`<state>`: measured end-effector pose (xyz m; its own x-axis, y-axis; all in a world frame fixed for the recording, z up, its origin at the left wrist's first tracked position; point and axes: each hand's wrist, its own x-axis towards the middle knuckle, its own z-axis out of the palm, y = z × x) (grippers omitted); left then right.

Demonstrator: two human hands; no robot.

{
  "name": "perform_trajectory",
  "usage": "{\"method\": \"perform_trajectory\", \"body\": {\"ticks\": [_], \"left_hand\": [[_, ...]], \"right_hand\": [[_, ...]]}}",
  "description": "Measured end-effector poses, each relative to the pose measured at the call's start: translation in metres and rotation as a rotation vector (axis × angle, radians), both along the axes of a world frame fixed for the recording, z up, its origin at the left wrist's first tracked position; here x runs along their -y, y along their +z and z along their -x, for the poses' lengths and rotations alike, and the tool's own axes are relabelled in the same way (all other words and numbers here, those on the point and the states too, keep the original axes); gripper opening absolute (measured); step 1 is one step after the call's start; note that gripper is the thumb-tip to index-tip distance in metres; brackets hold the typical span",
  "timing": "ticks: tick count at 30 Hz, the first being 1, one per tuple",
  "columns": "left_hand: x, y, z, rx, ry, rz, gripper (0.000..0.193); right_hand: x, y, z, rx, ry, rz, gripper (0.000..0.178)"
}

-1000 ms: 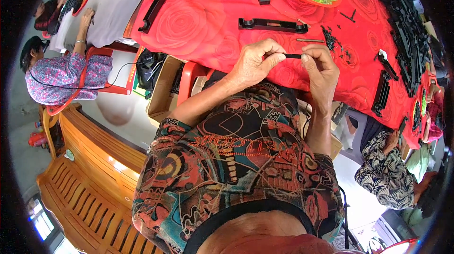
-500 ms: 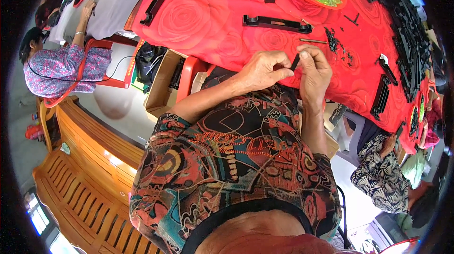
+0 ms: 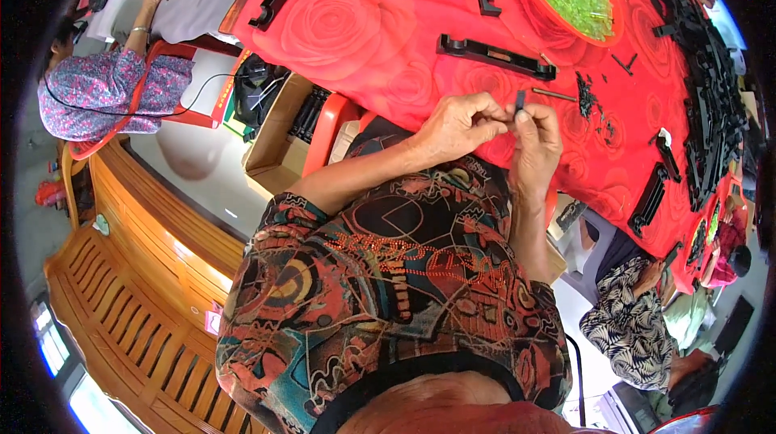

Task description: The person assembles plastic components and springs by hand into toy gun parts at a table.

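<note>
Black strip (image 3: 520, 100) sits pinched in the right hand (image 3: 535, 145), the left hand (image 3: 454, 127) curled beside, its hold unclear.

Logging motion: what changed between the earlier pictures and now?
The small black piece, first sideways between both hands, now points up the picture from the right hand; whether the left hand still touches it is unclear. The nearest black bar and red bowl stayed on the tablecloth.

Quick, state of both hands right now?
Left hand: curled close to the small black strip; whether it's shut or gripping can't be told.
Right hand: closed, pinching the small black strip.
</note>
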<state>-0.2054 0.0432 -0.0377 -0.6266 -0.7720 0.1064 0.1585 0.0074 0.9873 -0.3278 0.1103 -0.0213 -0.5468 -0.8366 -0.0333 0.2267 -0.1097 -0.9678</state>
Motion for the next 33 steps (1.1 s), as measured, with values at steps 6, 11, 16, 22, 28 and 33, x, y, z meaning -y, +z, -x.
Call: {"method": "perform_trajectory", "body": {"ticks": [6, 11, 16, 22, 28, 33], "left_hand": [[0.01, 0.002, -0.017, -0.116, 0.048, -0.198, 0.009], [0.013, 0.001, -0.03, -0.001, -0.088, -0.242, 0.008], [0.009, 0.005, -0.031, 0.054, -0.084, -0.157, 0.01], [0.008, 0.008, -0.031, 0.036, -0.11, -0.385, 0.011], [0.008, 0.008, -0.027, 0.049, -0.085, -0.42, 0.009], [0.008, 0.01, -0.023, 0.011, 0.033, -0.45, 0.007]], "right_hand": [[-0.002, 0.021, 0.017, -0.201, 0.277, -0.173, 0.002], [-0.006, 0.012, 0.016, -0.352, 0.369, -0.19, 0.002], [-0.009, 0.004, 0.016, -0.253, 0.321, -0.213, 0.005], [-0.01, 0.006, 0.015, -0.32, 0.352, -0.165, 0.008], [-0.006, 0.008, 0.006, 0.056, 0.152, -0.19, 0.008], [-0.009, 0.007, 0.003, 0.006, 0.145, -0.205, 0.007]]}}
